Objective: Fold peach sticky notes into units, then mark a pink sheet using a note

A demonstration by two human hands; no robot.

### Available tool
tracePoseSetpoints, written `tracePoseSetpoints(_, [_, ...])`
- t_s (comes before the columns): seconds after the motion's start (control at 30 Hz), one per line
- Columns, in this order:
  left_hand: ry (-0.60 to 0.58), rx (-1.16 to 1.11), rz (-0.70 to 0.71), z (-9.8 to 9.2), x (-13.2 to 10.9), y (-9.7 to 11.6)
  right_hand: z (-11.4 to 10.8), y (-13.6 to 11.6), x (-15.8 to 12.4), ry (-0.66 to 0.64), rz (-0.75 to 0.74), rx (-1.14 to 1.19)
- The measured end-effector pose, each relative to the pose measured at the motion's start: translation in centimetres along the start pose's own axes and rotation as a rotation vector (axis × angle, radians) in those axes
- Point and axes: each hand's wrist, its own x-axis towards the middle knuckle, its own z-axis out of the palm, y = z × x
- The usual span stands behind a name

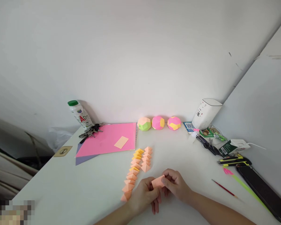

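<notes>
Our L hand (144, 194), w/ folded peach & orange pcs (131, 176) just beyond, pinches the L side of a peach paper (157, 182) btwn our hands; our R hand (176, 185) pinches its R end; slim red tool (224, 188) lies farther R.

3 balls (158, 122) (aligned) sit behind folded papers (130, 181).
</notes>
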Motion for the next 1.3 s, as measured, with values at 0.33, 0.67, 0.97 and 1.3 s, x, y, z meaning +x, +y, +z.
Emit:
tracePoseSetpoints(0.33, [0.059, -0.051, 0.032, 0.0, 0.2, -1.0, 0.1, -0.3, 0.0, -0.146, -0.039, -0.097])
tracePoseSetpoints(0.67, [0.049, 0.013, -0.003, 0.2, -0.1, -0.7, 0.1, -0.5, -0.2, -0.071, 0.033, -0.287])
tracePoseSetpoints(0.97, [0.037, -0.060, 0.021, -0.3, 0.0, -0.9, -1.1, -0.1, 0.1, -0.116, 0.073, -0.001])
tracePoseSetpoints(1.3, [-0.036, -0.074, 0.053, -0.6, -0.1, -0.2, -0.3, -1.1, -0.2, -0.246, -0.023, -0.010])
